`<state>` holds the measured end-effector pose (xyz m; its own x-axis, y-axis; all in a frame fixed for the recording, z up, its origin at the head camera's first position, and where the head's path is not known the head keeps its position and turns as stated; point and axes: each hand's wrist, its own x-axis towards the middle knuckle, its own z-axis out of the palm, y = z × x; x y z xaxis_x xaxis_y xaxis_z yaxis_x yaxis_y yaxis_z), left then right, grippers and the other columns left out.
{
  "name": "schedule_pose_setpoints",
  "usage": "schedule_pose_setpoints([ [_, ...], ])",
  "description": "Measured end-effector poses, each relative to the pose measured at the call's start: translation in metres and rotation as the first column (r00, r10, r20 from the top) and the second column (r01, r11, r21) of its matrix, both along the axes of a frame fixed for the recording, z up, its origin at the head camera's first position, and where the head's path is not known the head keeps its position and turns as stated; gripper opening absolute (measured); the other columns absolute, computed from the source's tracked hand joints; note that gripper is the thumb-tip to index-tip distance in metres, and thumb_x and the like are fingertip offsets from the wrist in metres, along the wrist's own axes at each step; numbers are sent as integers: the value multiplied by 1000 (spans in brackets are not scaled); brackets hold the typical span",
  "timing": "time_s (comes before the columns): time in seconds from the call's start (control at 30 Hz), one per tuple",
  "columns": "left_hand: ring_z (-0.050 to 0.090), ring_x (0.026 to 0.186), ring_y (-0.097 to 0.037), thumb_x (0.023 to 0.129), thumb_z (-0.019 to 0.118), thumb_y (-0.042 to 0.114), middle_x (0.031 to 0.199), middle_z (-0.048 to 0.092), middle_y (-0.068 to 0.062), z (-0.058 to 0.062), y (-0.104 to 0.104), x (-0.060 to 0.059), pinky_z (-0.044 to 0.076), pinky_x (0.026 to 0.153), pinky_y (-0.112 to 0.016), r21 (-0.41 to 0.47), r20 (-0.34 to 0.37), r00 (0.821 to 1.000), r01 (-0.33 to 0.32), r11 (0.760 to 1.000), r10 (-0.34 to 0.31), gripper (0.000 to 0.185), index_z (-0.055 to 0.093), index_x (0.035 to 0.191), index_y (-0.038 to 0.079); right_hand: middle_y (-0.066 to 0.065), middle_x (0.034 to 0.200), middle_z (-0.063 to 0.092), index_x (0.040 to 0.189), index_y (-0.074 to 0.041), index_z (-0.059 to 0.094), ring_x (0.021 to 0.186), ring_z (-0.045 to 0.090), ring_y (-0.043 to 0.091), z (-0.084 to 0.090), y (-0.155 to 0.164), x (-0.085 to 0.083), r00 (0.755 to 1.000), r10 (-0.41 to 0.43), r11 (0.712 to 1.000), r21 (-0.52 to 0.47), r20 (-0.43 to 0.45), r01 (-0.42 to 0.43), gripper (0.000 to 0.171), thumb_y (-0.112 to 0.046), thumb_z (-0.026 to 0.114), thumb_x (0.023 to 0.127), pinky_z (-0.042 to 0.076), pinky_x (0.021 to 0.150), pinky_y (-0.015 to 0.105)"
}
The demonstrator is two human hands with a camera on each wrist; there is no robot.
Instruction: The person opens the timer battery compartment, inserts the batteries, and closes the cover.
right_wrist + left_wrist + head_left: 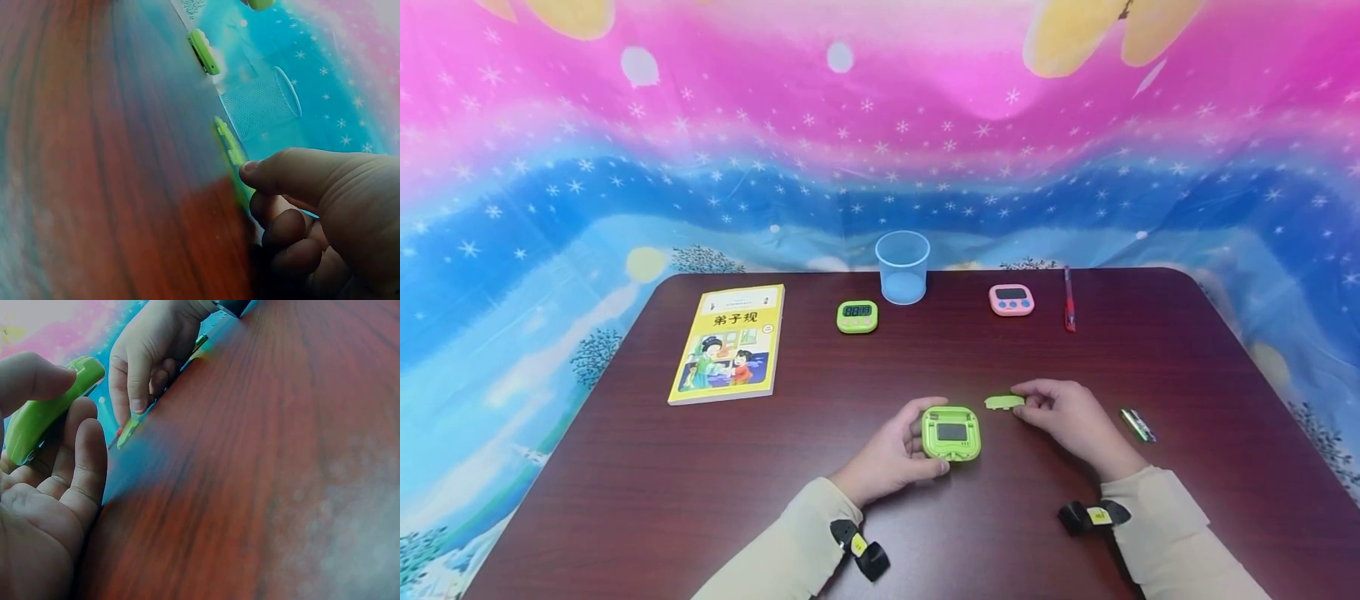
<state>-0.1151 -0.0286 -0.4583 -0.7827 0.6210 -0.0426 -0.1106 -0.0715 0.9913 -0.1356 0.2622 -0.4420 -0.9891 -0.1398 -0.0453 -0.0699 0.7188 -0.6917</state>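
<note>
At lower centre my left hand (891, 454) grips the green timer (951, 433) with curled fingers; just right, my right hand (1071, 417) pinches its cover (1004, 402) on the table (625, 500).

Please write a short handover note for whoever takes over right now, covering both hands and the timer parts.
Left hand: grips the green square plastic timer, lying back-up near the table's front, with its battery bay open.
Right hand: pinches the small green plastic battery cover on the dark red wooden table, just right of the timer.
Done: cover is off.
Left: the green cylindrical battery lies loose, right of the right hand.
</note>
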Motion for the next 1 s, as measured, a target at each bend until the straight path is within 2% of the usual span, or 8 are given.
schedule_pose_setpoints([
  [0.17, 67, 109, -21, 81, 70, -15, 135, 60, -18, 0, 0, 0, 58, 90, -32, -2, -18, 1000, 2, 1000, -2, 84, 33, 153, 5, -2, 78, 62, 113, -5, 74, 65, 53, 15, -1, 2, 1, 1000, -14, 1000, -13, -13, 14, 27, -15, 78, 88, 43, 55, 25],
  [0.4, 69, 105, -18, 83, 72, -12, 136, 61, -16, 2, 3, 1, 59, 83, -28, 5, -3, 1000, 17, 1000, -17, 84, 32, 154, 8, -2, 81, 67, 107, -12, 74, 67, 56, 17, 5, 12, 11, 992, -95, 995, 2, -78, 95, 20, -19, 78, 89, 48, 57, 25],
  [0.53, 69, 101, -19, 84, 74, -9, 134, 63, -15, 4, 2, 2, 59, 75, -26, -12, 16, 1000, 5, 1000, -5, 85, 32, 156, 11, -4, 83, 68, 104, -14, 75, 67, 55, 14, 10, 20, 19, 978, -111, 992, 43, -176, 121, 17, -19, 79, 88, 46, 58, 24],
  [0.7, 69, 98, -17, 87, 73, -6, 136, 62, -14, 5, -1, 3, 58, 70, -24, -41, 14, 1000, -1, 999, 1, 88, 27, 159, 16, -6, 88, 67, 100, -15, 77, 71, 53, 8, 16, 37, 29, 951, -84, 982, 135, -296, 129, 17, -14, 82, 84, 45, 62, 20],
  [0.87, 68, 91, -15, 89, 73, -3, 135, 63, -13, 5, -1, 3, 55, 64, -23, -55, -5, 1000, -6, 998, 5, 87, 27, 159, 17, -6, 88, 65, 98, -15, 77, 72, 49, 6, 21, 63, 38, 935, -67, 967, 207, -349, 147, 19, -14, 84, 80, 41, 61, 20],
  [1.0, 69, 91, -17, 89, 73, -2, 134, 64, -14, 6, -1, 3, 54, 63, -23, -52, -5, 1000, -6, 999, 5, 85, 28, 159, 16, -3, 89, 66, 99, -13, 77, 75, 53, 13, 21, 82, 44, 932, -65, 956, 246, -356, 160, 20, -16, 85, 80, 41, 63, 22],
])
